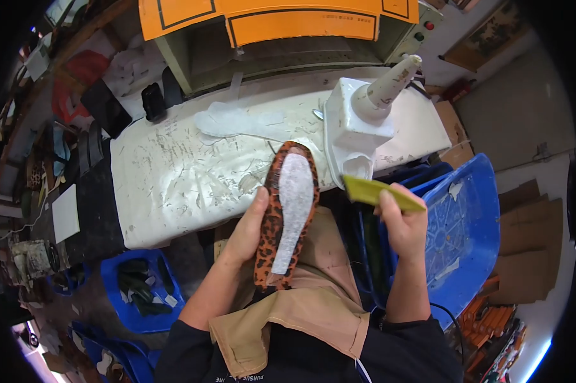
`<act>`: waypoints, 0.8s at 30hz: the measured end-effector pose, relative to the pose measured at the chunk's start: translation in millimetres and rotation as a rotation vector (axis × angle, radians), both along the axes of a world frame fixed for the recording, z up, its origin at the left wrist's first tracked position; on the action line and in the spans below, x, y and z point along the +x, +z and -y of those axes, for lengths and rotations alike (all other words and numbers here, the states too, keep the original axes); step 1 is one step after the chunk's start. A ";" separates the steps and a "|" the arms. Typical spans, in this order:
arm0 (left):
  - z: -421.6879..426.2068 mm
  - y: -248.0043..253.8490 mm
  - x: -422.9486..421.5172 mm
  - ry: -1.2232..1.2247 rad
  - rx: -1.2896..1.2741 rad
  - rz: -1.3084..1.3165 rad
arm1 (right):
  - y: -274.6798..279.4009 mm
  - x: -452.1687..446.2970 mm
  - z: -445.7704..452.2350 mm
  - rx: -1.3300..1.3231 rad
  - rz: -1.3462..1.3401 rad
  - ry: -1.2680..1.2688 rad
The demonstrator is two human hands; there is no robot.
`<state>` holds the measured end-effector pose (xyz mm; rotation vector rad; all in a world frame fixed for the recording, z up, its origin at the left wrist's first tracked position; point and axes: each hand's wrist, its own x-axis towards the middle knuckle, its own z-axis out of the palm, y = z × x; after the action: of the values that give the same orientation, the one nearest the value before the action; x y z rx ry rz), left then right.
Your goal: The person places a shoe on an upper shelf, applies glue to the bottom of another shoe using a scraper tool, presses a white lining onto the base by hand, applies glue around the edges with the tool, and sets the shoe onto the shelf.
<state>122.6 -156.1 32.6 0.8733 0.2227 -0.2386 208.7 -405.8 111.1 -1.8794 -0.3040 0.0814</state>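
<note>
My left hand is closed around the side of a leopard-print shoe upper, held bottom up above my lap. A grey felt-like filler lies along the middle of its underside. In my right hand, pinched between thumb and fingers, is a flat yellow-green scraper. Its far end is beside the white glue pot, apart from the shoe. Whether glue is on the scraper I cannot tell.
A white-covered bench carries pale cut sheets and a white container with a cone-shaped top. Behind stands a machine with an orange cover. Blue baskets stand at the right and a blue bin at the lower left.
</note>
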 end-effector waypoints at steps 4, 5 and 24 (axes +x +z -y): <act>2.2 3.4 1.7 0.057 0.039 -0.015 | -13.2 15.3 4.5 -0.170 0.092 -0.068; 3.0 3.6 1.8 0.083 0.054 -0.022 | -16.5 18.9 4.9 -0.225 0.120 -0.085; 3.4 1.7 1.4 0.038 0.064 0.006 | -37.2 38.6 6.9 0.068 -0.294 -0.115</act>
<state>124.0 -159.5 34.3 0.9324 0.2421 -0.1944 247.3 -412.7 73.9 -1.7841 0.0027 0.2635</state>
